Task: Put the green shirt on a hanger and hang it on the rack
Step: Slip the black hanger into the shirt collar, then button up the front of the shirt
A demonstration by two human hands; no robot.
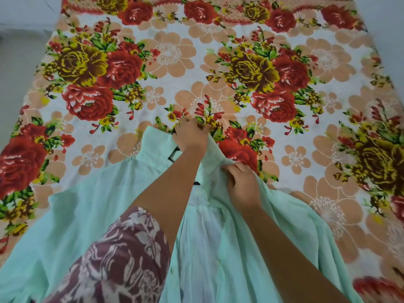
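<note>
Shirt [87, 206] collar-end away, lengthwise toward viewer.

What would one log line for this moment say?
left hand: at collar | right hand: gripping green shirt | hanger: partly inside | bedsheet: underneath

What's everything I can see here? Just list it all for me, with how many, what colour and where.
green shirt: one, pale mint green, spread over the near part of the bed, collar end pointing away from the person.
hanger: one, black, only small bits show at the collar; the rest is hidden inside the shirt.
bedsheet: one, white with red, yellow and peach flowers, covering the whole bed.
floor: pale, along the left edge.
sleeve: one, maroon with white print, on the left arm.
left hand: one, its grip closed at the top of the collar.
right hand: one, pinching the shirt's right collar edge.
</note>
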